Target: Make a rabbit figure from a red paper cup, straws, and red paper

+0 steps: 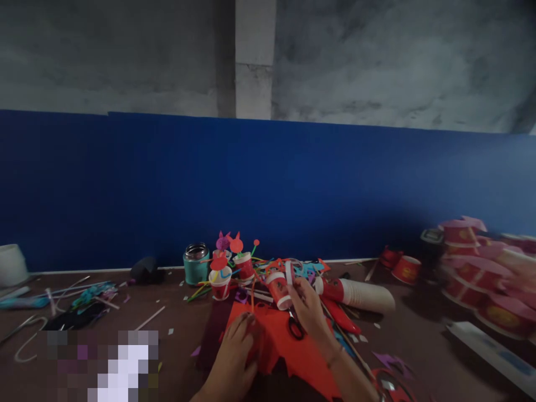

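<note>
My left hand (pixel 237 346) lies on a sheet of red paper (pixel 288 352) at the table's near edge, its fingers curled over a fold of it. My right hand (pixel 307 307) is raised just right of it, pinching a small white strip (pixel 288 272) upright between its fingertips. A pair of scissors with black handles (pixel 295 326) lies on the red paper under my right hand. A red paper cup (pixel 278 289) lies tilted just left of the strip.
Decorated red cups with paper ears (pixel 234 265) and a teal jar (pixel 196 263) stand behind. A lying stack of cups (pixel 355 294) is to the right, many red cups (pixel 473 268) at far right. Straws, paper scraps and wire (pixel 25 329) litter the left side before a blue wall.
</note>
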`<state>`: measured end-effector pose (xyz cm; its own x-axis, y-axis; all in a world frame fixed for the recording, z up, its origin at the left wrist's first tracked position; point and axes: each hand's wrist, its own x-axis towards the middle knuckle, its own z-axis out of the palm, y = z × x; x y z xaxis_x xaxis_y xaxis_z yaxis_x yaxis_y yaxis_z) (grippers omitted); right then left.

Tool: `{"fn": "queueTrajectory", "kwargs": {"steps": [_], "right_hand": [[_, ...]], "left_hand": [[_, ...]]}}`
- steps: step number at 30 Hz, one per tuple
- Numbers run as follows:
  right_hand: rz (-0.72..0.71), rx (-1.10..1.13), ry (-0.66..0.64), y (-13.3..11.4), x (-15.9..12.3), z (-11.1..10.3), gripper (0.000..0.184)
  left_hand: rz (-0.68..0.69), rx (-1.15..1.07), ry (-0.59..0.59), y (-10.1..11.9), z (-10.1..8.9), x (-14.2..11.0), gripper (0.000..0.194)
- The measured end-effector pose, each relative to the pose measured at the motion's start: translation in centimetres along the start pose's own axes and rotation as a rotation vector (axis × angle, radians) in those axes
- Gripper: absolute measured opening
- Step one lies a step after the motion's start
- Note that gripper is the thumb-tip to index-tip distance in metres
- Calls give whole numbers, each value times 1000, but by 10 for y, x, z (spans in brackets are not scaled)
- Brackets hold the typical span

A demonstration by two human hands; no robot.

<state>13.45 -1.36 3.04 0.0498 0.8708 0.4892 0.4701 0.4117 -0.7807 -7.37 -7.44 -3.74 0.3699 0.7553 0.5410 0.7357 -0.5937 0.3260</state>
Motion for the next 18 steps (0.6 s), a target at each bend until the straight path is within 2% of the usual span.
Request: {"fn": "queueTrajectory", "kwargs": {"steps": [2,5,7,9,11,14,18], "right_hand": [[-93,73,-29,-14,-7,9,23],[-257,-22,-27,-25,-17,21,14],[-386,-92,-40,-28,-23,26,12],[-522,-125,-85,-29,-28,27,13],[-604,-145,-160,-28,-31,26,17],[-603,-178,-237,-25,-35,26,21],[-542,-202,-269,-19,-36,32,22]], "left_hand": [[-52,-85,75,6,-10,10,63],[-169,-319,231,18,-25,31,54],[-286,-568,313,25,-31,47,49],[-467,-834,339,29,-32,60,48],[-574,-996,334,30,-30,67,50],[-558,-1064,368,29,-26,68,44],[-463,-923,407,25,-21,60,34]]}}
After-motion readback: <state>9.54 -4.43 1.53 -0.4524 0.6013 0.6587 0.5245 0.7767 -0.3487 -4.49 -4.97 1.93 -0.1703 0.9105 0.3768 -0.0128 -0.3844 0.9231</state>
